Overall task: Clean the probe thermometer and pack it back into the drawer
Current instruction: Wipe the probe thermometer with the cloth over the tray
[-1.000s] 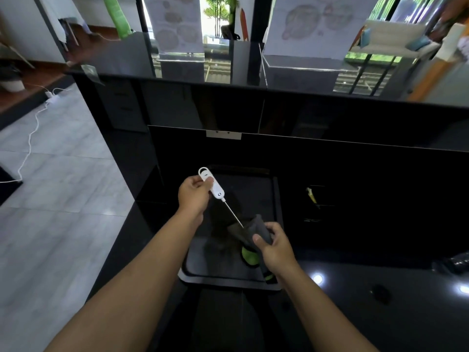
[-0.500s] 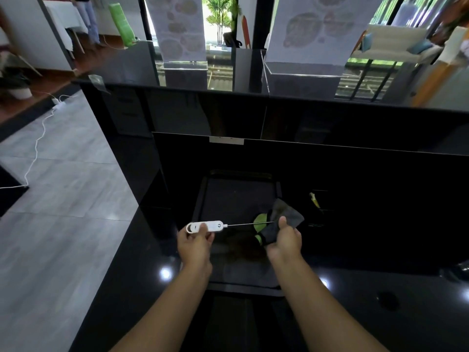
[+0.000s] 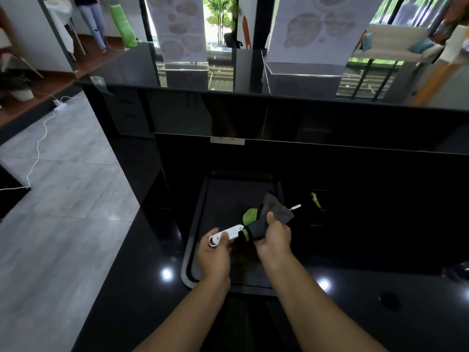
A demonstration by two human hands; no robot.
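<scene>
My left hand [image 3: 215, 252] grips the white handle of the probe thermometer [image 3: 228, 232], held nearly level above the black tray [image 3: 193, 250]. My right hand [image 3: 274, 240] is closed around a grey and green cloth [image 3: 264, 219] wrapped over the metal probe. The cloth sits right up against the handle, and the probe's tip [image 3: 295, 207] pokes out past the cloth on the right. Most of the probe shaft is hidden inside the cloth.
The tray lies on a glossy black counter [image 3: 142, 288] with a raised black back wall [image 3: 330, 174]. A small yellow item [image 3: 316, 200] lies right of the tray. Grey floor with a white cable [image 3: 38, 148] runs left. A person's legs [image 3: 94, 21] stand far back left.
My right hand has slid the cloth along the probe toward the handle, so the tip now sticks out beyond the cloth. The thermometer has tilted slightly, tip higher.
</scene>
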